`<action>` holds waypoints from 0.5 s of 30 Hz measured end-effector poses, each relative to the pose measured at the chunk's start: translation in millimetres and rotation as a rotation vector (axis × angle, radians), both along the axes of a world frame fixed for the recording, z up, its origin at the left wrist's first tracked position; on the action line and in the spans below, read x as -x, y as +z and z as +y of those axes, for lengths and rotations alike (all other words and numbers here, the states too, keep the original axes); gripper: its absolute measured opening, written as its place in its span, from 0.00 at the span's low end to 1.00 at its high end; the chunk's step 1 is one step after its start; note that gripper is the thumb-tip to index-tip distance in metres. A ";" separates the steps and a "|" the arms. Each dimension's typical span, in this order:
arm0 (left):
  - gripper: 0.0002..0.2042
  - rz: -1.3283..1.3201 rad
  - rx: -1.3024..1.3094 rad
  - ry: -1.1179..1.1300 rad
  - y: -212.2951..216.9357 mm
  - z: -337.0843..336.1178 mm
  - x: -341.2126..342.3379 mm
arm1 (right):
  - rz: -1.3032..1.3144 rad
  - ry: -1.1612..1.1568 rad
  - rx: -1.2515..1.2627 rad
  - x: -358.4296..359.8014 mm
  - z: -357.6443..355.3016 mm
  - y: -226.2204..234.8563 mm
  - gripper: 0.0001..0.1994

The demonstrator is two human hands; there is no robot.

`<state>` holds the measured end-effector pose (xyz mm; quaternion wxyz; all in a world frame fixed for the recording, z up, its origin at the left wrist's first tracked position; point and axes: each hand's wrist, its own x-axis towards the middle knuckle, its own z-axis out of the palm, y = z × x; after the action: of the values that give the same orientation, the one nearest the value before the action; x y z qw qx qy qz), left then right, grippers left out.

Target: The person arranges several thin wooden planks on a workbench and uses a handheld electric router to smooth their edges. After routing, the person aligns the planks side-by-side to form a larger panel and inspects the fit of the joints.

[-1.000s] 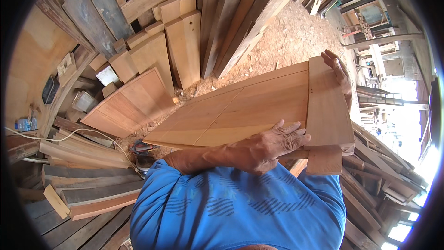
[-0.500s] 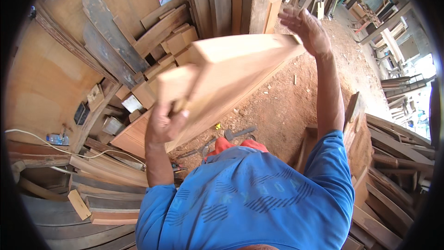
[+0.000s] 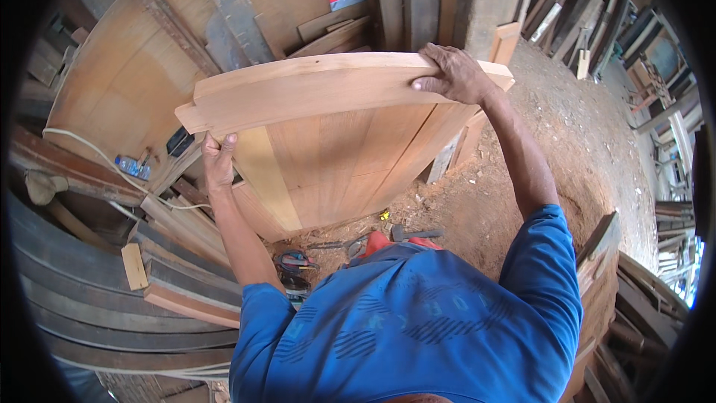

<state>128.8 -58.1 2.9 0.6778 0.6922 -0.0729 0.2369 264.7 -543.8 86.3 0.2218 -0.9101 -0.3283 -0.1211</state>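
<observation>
A thick, pale wooden rail (image 3: 321,89) with a stepped left end lies lengthwise across the view. Directly below it is an upright panel of light boards (image 3: 335,160), one strip of which is yellower. My left hand (image 3: 218,163) is closed on the rail's lower left corner, thumb up against it; some of its fingers are hidden. Near the other end, my right hand (image 3: 459,77) wraps over the top edge, its thumb pressed on the near face. Whether the rail is joined to the panel or only rests on it, I cannot tell.
Curved dark planks (image 3: 112,321) are stacked at the left, near a white cable (image 3: 89,145) and a plastic bottle (image 3: 133,166). A hammer-like tool (image 3: 418,234) lies on the sawdust-covered floor by my feet. Scrap timber (image 3: 649,313) is piled at the right.
The rail has gone from a steep tilt close to me to lying nearly level along the panel's top. My right hand, open at its far end before, now grips it. The view has shifted left.
</observation>
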 end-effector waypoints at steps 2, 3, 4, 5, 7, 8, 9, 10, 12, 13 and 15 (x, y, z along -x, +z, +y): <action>0.24 0.005 0.015 -0.003 -19.7 38.7 6.2 | -0.018 -0.027 0.194 4.5 27.6 13.6 0.36; 0.24 -0.006 0.017 0.018 -22.1 45.0 11.9 | 0.026 -0.032 0.202 9.2 38.5 22.0 0.37; 0.24 -0.016 0.018 0.042 -24.5 51.5 18.1 | 0.009 -0.016 0.205 9.9 48.0 23.5 0.37; 0.24 -0.024 0.021 0.061 -26.6 55.8 23.5 | -0.007 -0.004 0.210 11.0 55.3 22.9 0.36; 0.23 0.002 0.007 0.204 -25.5 58.1 36.3 | -0.070 0.043 0.225 15.3 74.2 22.6 0.37; 0.22 0.021 -0.002 0.275 -23.6 57.5 43.9 | -0.093 0.044 0.227 21.2 84.3 22.7 0.37; 0.26 0.027 0.010 0.292 -22.4 58.5 50.1 | -0.115 0.046 0.230 27.9 95.1 22.5 0.37; 0.28 -0.035 0.037 0.323 -27.8 62.1 53.1 | -0.137 0.046 0.234 33.7 105.3 23.2 0.37; 0.31 -0.168 0.077 0.394 -38.9 77.8 63.8 | -0.162 0.129 0.233 40.6 130.7 19.4 0.36; 0.34 -0.173 0.166 0.400 -47.9 87.2 72.7 | -0.154 0.140 0.238 43.5 142.4 15.1 0.36; 0.33 -0.164 0.180 0.440 -58.8 107.7 86.3 | -0.151 0.180 0.223 51.8 163.7 15.5 0.34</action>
<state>42.5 49.6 -55.9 0.6607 0.6068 0.0463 0.4395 213.0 -380.1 101.8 0.1042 -0.8842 -0.4358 -0.1318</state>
